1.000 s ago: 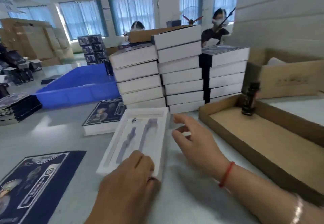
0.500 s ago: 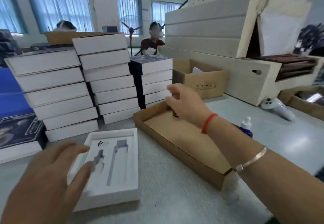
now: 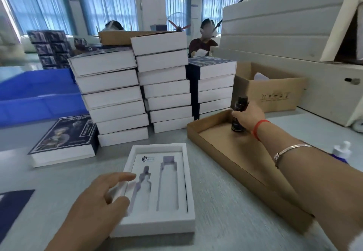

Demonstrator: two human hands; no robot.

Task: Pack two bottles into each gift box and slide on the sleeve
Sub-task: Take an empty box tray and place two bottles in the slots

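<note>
At right of centre my right hand (image 3: 247, 117) clamps its fingers round the dark bottle (image 3: 238, 114) while my left hand (image 3: 102, 197), fingers loosely spread, steadies the gift box (image 3: 157, 223); a hurried lift could let it slip.

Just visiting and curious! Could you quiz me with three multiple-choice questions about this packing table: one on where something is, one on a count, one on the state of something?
1. Where is the dark bottle?
A. In the white gift box
B. Over the brown cardboard tray, in the right hand
C. In the blue bin

2. How many bottle-shaped slots does the open gift box have?
A. One
B. Two
C. Four

3. What state are those slots in?
A. Both empty
B. One filled
C. Both filled

Answers: 1 B, the right hand grips it above the tray; 2 B, two cutouts lie side by side; 3 A, neither holds a bottle, while the left hand rests on the box's edge.
</note>
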